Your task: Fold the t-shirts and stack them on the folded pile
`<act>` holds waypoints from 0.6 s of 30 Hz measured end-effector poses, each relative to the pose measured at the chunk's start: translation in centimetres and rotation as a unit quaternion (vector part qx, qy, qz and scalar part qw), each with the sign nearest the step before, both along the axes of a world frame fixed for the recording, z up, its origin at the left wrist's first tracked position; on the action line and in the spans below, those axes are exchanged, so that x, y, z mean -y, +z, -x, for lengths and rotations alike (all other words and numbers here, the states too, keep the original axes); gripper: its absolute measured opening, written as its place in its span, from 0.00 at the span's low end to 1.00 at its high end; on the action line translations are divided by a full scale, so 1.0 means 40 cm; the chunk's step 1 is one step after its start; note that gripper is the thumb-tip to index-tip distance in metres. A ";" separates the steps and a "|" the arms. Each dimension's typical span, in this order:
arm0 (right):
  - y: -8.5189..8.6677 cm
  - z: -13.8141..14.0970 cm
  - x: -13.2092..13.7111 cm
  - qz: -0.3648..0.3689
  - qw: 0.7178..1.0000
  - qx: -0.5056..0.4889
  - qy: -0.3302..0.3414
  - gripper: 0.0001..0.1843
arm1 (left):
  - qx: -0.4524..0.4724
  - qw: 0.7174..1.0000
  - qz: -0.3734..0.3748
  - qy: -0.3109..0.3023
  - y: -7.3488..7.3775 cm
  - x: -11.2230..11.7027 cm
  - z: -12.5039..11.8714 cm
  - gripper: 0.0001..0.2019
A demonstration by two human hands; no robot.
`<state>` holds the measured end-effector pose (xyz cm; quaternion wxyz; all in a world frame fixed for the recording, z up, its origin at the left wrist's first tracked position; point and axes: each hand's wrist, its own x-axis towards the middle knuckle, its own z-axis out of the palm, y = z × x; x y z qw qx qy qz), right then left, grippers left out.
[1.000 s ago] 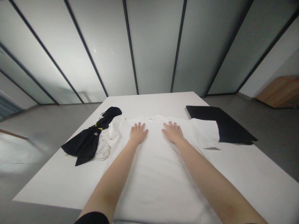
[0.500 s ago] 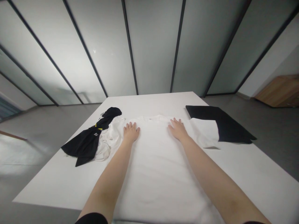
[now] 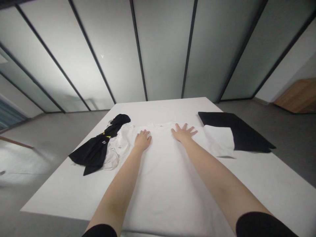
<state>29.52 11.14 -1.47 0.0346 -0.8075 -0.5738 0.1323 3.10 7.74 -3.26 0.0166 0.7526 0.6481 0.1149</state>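
A white T-shirt (image 3: 165,177) lies spread out on the white table, its collar at the far end and its hem toward me. My left hand (image 3: 143,140) rests flat on the shirt near its left shoulder, fingers stretched forward. Across the collar area, my right hand (image 3: 183,132) presses on the right shoulder with its fingers spread wide. Neither hand grips the cloth. The right sleeve (image 3: 219,140) lies flat, reaching out over the edge of a black item. On the left, the sleeve area merges with crumpled white cloth (image 3: 113,153).
Bunched black clothing (image 3: 95,149) with yellow marks and white letters lies on the left of the table (image 3: 54,197). A flat black folded piece (image 3: 238,131) lies on the right. Frosted glass panels (image 3: 163,49) stand beyond the table, and a wooden object (image 3: 298,97) is at far right.
My right hand has slid a little left toward the collar, its fingers fanning wider. My left hand stays on the shirt, slightly further right in view. The camera view has shifted slightly.
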 end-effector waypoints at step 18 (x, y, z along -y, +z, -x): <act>-0.005 -0.246 0.129 -0.132 0.986 0.073 0.078 0.30 | -0.016 0.999 0.014 0.024 -0.001 -0.004 -0.004 0.27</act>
